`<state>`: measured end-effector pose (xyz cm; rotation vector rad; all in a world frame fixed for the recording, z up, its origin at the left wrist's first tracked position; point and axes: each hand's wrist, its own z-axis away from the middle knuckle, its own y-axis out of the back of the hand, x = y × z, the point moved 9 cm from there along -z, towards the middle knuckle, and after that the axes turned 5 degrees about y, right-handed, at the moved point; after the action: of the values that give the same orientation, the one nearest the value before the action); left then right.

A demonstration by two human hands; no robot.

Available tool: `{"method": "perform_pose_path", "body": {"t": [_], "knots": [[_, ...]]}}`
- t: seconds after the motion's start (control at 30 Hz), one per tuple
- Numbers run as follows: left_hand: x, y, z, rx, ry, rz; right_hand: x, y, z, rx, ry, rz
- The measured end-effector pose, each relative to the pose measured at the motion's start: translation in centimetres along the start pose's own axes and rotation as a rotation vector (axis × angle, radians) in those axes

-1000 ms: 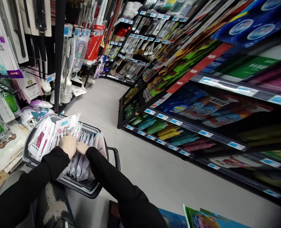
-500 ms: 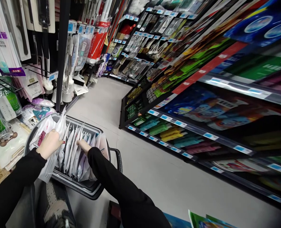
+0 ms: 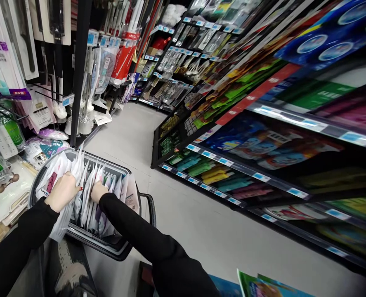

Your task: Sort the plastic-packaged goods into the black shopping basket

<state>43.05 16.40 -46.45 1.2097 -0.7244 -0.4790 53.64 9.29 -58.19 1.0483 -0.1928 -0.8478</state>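
A dark shopping basket (image 3: pixel 124 246) stands below me at the left, filled with a row of upright flat plastic packets (image 3: pixel 91 206). Over its left side, my left hand (image 3: pixel 62 190) is closed on a clear-and-white plastic packet (image 3: pixel 60 225) that hangs over the basket's near rim. My right hand (image 3: pixel 99 191) reaches into the middle of the row, its fingers closed at the top edges of the white packets. Those fingertips are partly hidden among the packets. What is inside the packets cannot be made out.
Shelves (image 3: pixel 251 173) of bagged goods with blue price tags run along the right. Toilet brushes (image 3: pixel 85 119) and other hanging goods line the left, beside a black post (image 3: pixel 80 74). Grey floor (image 3: pixel 170 214) lies between. Green-and-blue packages (image 3: pixel 263 286) show at the bottom edge.
My right hand has moved left along the row of packets, closer to my left hand. My left hand keeps its hold. The view has shifted slightly.
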Motion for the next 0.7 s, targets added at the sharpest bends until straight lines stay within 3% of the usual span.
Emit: {"method": "perform_pose_path", "body": {"t": [0.3, 0.6, 0.7], "knots": [[-0.9, 0.0, -0.2, -0.007, 0.009, 0.026, -1.1, -2.3, 2.4, 0.060, 0.051, -0.032], [-0.7, 0.3, 0.2, -0.006, 0.025, 0.049, 1.1, 1.7, 1.6, 0.118, 0.029, -0.120], [-0.8, -0.2, 0.0, -0.012, 0.026, 0.060, 0.6, 1.8, 1.5, 0.108, 0.032, -0.125]]}}
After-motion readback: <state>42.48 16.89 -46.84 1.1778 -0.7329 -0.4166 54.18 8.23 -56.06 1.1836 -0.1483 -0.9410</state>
